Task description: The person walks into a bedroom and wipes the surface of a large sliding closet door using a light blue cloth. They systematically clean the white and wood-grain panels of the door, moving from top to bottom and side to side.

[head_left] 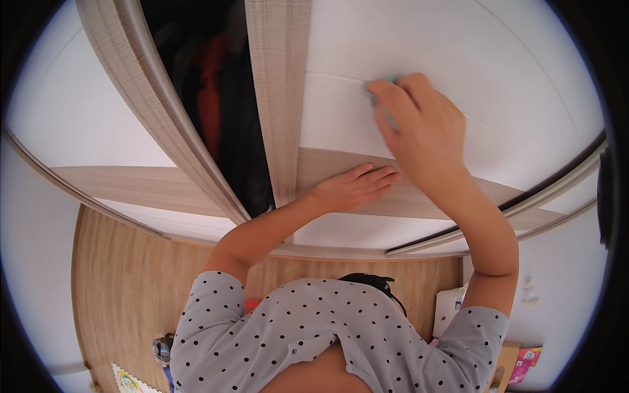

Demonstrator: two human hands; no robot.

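Note:
My right hand is raised against the white panel of a wardrobe sliding door. Its fingers close around a small blue-green cleaning cloth, mostly hidden in the grip and slightly blurred, so its full shape does not show. Lower down and to the left, my left hand lies flat on the door's wood-grain band, fingers stretched out and holding nothing.
Left of this door, a dark opening shows a red garment among dark ones. Another white and wood-grain door stands farther left. Wooden flooring lies below; a pink package sits at lower right.

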